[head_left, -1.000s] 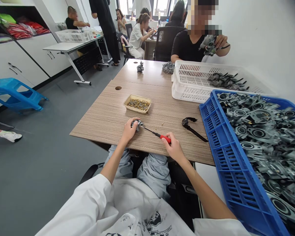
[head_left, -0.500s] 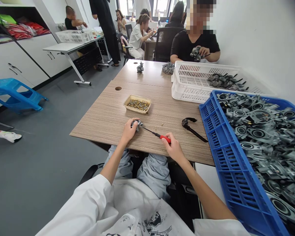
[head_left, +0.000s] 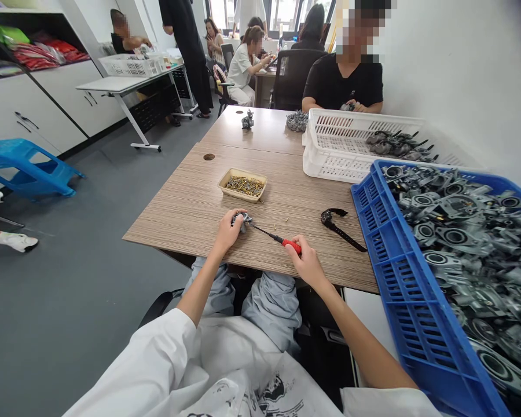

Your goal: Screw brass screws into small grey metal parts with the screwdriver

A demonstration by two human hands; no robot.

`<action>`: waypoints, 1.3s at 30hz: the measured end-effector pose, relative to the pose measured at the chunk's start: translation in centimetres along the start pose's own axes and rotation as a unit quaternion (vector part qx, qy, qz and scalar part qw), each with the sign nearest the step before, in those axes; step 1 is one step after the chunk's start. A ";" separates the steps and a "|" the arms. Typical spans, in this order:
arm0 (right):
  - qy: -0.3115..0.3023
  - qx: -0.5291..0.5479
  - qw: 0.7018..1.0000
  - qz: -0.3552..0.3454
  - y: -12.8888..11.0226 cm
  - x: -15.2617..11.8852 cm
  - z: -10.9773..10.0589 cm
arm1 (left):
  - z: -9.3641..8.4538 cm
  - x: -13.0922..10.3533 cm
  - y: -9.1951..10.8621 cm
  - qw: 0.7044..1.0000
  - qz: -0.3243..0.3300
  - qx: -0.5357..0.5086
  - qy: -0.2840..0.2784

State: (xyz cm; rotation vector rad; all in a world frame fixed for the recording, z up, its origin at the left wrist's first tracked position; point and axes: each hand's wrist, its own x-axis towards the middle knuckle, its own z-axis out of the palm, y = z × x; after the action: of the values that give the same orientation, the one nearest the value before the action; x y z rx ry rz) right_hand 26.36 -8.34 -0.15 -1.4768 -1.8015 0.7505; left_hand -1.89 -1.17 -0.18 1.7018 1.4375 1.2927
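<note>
Near the front edge of the wood-grain table [head_left: 178, 214], my left hand [head_left: 228, 230] is closed on a small grey metal casting [head_left: 244, 220], partly hidden by the fingers. My right hand [head_left: 307, 260] grips the red handle of a screwdriver [head_left: 292, 245]. Its dark shaft points left, and the tip meets the casting's right side. Two small brass-coloured screws lie loose on the table, one of them a screw [head_left: 275, 227] just above the shaft. Beyond my left hand stands a cream tray [head_left: 243, 198] filled with screws.
A black wristwatch [head_left: 341, 229] lies to the right. Beside it a blue crate [head_left: 399, 313] is heaped with metal castings. Behind are a white basket [head_left: 330, 168] with more parts, a carburetor-like part [head_left: 247, 120] and a seated co-worker [head_left: 342, 87] in black.
The co-worker across the table has lowered the metal part behind the white basket's rim. My hands, the casting and the screwdriver stay in nearly the same place.
</note>
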 end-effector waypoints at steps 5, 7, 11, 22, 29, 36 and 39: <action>-0.002 0.005 1.000 0.003 0.0 0.0 0.0 | 0.0 0.0 0.0 1.000 0.001 0.004 0.001; -0.002 0.004 1.000 0.003 0.0 0.0 0.0 | 0.0 0.0 -0.1 1.000 -0.001 0.002 0.002; 0.000 0.004 1.000 -0.002 0.1 0.0 0.1 | 0.1 0.0 -0.1 1.000 0.002 0.002 0.002; 0.001 0.005 1.000 -0.004 0.1 0.0 0.1 | 0.1 0.0 -0.3 1.000 0.003 -0.003 0.001; 0.000 0.002 1.000 0.002 0.0 0.0 0.1 | 0.1 0.0 -0.4 1.000 0.003 0.003 0.001; 0.000 0.009 1.000 -0.002 -0.1 0.0 0.0 | 0.1 0.0 -0.2 1.000 0.000 0.005 0.003; -0.003 0.008 1.000 0.001 -0.1 0.0 0.0 | 0.1 0.0 -0.2 1.000 0.001 0.006 0.002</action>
State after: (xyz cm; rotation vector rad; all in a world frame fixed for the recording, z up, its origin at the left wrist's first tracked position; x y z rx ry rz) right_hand 26.28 -8.35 -0.09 -1.4677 -1.7936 0.7695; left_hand -1.90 -1.06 -0.35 1.7097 1.4478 1.2922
